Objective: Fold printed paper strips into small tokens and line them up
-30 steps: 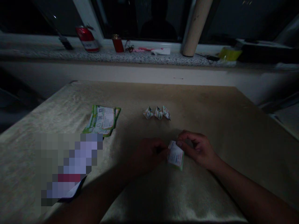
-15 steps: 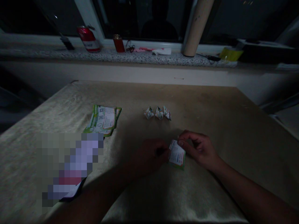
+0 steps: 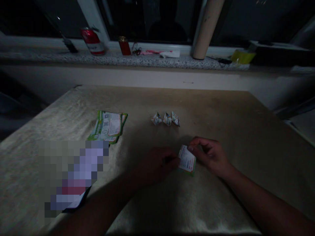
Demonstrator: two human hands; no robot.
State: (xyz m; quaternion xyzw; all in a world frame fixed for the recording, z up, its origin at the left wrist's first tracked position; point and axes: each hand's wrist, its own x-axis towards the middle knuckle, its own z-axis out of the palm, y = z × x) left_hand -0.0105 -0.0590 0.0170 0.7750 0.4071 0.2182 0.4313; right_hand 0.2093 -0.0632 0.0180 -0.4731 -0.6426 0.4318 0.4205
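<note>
Between my two hands is a small sheet of printed paper, white with green and red edging. My left hand is closed, its fingertips pinching the sheet's left edge. At the sheet's upper right corner, my right hand pinches it between thumb and forefinger. Beyond the hands, three small folded paper shapes stand in a row on the cloth-covered table. To the left lies a short stack of green and white printed sheets.
A blurred-out, phone-like object lies beside my left forearm. Behind the table, a speckled windowsill holds a red can, a red jar, a wooden pole and a yellow item.
The printed paper has tilted slightly and its lower edge has risen a little. Both hands keep their pinch and have barely moved.
</note>
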